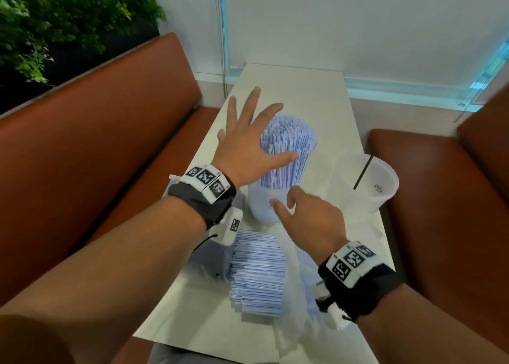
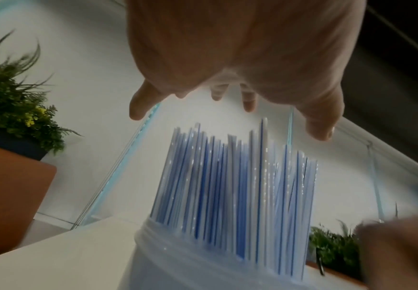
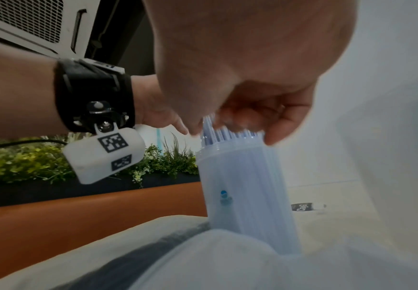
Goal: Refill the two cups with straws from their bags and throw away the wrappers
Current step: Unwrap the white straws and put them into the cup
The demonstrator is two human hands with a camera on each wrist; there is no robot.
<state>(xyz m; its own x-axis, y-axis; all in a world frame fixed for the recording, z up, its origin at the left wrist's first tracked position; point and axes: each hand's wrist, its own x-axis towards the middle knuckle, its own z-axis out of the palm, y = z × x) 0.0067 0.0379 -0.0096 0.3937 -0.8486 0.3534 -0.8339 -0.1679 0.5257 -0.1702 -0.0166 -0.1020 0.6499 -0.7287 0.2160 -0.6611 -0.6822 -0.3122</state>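
A translucent cup (image 1: 263,206) packed with blue-and-white wrapped straws (image 1: 286,148) stands mid-table. My left hand (image 1: 256,132) hovers over the straws' left side, fingers spread straight and thumb against the bundle; from below, the left hand (image 2: 227,58) hangs just above the straw tips (image 2: 227,176). My right hand (image 1: 303,215) is beside the cup's near wall, fingers loosely curled and holding nothing. A second translucent cup (image 1: 369,182) at the right holds one black straw (image 1: 363,170). More wrapped straws (image 1: 259,270) lie in a clear plastic bag (image 1: 292,317) at the near edge.
The narrow white table (image 1: 303,88) runs between two brown benches, one on the left (image 1: 96,148) and one on the right (image 1: 440,198). A white wall closes the far end. Green plants (image 1: 55,19) stand behind the left bench.
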